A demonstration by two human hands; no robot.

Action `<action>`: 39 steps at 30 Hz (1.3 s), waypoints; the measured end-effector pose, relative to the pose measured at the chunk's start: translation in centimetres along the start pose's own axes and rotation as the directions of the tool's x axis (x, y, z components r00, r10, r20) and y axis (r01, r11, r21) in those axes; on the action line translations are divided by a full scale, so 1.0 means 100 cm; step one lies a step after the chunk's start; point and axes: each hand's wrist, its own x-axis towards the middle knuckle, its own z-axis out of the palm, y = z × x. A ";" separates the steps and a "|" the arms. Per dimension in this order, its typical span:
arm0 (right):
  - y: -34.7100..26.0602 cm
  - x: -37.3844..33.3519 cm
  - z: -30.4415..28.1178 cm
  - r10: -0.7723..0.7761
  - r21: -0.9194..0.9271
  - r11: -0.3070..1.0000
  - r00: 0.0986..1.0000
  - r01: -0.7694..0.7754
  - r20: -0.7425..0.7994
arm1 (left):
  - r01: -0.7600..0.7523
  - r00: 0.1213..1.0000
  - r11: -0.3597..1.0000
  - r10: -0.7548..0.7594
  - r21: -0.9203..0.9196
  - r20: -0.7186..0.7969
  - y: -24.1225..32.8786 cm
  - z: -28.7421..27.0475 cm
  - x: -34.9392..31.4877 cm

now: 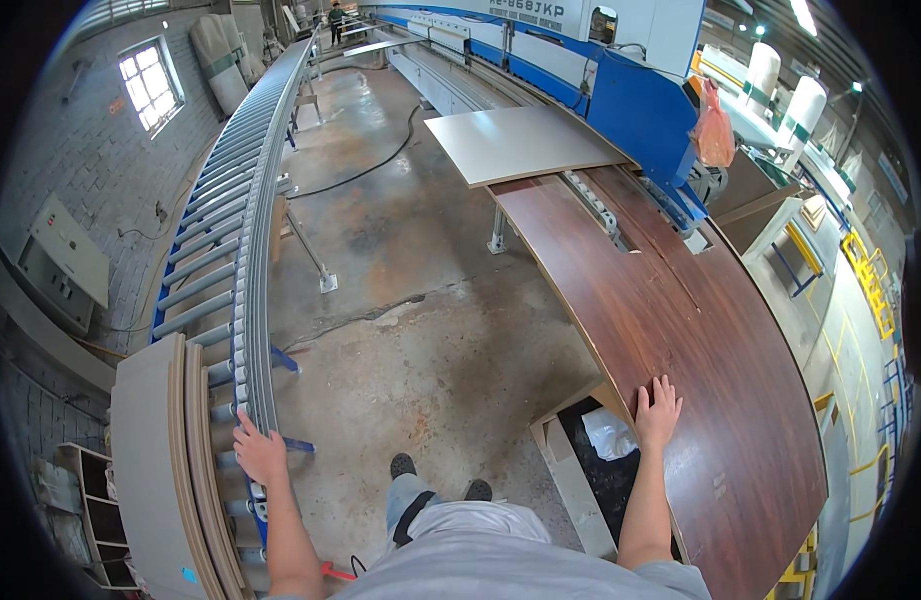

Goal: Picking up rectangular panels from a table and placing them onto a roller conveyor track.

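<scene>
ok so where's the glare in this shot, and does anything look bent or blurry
Head view: the window is washed out and the ceiling light glares; head view again: the roller track and brown board bow outward, fisheye-style; same head view: left hand and right hand look fairly sharp.

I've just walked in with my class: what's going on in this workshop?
A person stands between two work surfaces. Their right hand lies spread on a brown wood-grain table; the left hand is at the edge of a roller conveyor, beside stacked boards. Neither hand grips anything. A pale panel lies at the table's far end.
</scene>
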 end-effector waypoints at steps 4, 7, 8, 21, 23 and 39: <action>0.000 0.001 0.000 0.003 -0.005 1.000 1.000 -0.003 0.000 | -0.012 1.000 1.000 0.012 0.010 0.008 0.002 -0.003 -0.001; -0.002 0.001 -0.001 0.009 -0.005 1.000 1.000 -0.009 -0.002 | -0.011 0.999 1.000 0.011 0.010 -0.035 0.002 0.000 -0.003; -0.001 0.001 -0.001 0.005 -0.003 1.000 1.000 -0.005 -0.001 | -0.010 0.999 1.000 0.010 0.015 -0.031 0.002 -0.001 -0.003; 0.002 0.001 0.001 -0.014 0.056 0.998 0.997 0.018 -0.070 | -0.009 1.000 1.000 0.009 0.018 -0.025 0.001 0.000 -0.004; 0.001 0.001 -0.001 -0.010 0.056 0.998 0.998 0.014 -0.068 | -0.008 1.000 1.000 0.008 0.017 -0.015 0.003 -0.003 -0.004; -0.024 -0.022 0.005 -0.155 -0.071 0.986 0.987 0.151 -0.049 | -0.384 0.899 0.869 0.429 -0.314 0.090 0.085 -0.010 -0.007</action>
